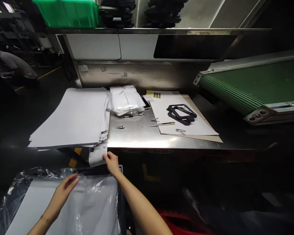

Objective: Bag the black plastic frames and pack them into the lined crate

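Between the thumb and fingers of my right hand (111,163) is the edge of a printed paper slip (98,157), which hangs over the table's front edge below a tall pile of large white sheets (73,114). My left hand (62,192) is over a bin lined with a clear plastic bag (95,189). Its fingers are drawn together at the bag's loose film, though the exact grip is partly hidden. Large white sheets (34,199) lie inside the bag.
On the metal table (134,138) are plastic-wrapped packets (126,99), nail clippers (120,127), a knife-like tool (163,124) and black frames (182,112) on white sheets. A green conveyor belt (259,81) juts in at right. A green bin (67,13) stands on the shelf; a person (18,65) bends at far left.
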The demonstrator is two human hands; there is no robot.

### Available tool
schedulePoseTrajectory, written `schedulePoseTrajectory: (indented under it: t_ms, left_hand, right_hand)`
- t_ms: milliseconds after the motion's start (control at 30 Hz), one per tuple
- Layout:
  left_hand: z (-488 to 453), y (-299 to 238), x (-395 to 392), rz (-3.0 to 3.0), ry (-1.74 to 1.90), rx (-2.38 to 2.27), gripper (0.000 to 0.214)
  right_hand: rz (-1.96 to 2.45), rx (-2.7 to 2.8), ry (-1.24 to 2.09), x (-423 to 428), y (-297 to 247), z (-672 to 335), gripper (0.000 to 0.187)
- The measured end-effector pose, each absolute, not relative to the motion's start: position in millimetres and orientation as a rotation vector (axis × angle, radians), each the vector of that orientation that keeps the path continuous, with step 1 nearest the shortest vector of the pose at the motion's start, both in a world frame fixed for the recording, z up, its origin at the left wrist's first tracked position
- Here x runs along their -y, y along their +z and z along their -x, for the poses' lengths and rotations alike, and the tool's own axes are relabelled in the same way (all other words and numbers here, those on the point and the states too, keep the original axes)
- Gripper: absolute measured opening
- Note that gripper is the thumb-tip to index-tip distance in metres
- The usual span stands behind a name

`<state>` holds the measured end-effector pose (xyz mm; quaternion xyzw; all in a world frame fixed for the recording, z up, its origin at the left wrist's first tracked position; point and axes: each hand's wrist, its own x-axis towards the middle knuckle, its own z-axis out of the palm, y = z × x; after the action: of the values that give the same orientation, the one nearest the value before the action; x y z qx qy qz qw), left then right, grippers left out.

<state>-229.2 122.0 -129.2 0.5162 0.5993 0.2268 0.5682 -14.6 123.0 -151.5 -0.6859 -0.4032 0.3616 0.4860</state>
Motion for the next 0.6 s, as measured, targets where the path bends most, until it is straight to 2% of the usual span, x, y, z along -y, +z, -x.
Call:
schedulePoseTrajectory:
  t_ms: [167,367,600]
  left_hand:
    - [153,-124,-187,-0.928,0.547,-1.103,0.030]
    - [135,-119,-199,-0.801,0.571,-1.061,0.008]
    - [154,-105,-196,-0.802,0.731,-1.174,0.025]
  right_hand:
    - [1.646,0.945,0.911,-126,-137,12,0.025]
    - [1.603,0.820,1.015,-123,-132,11,0.026]
    - [1.560,0.678,1.099,-84,-127,1,0.032]
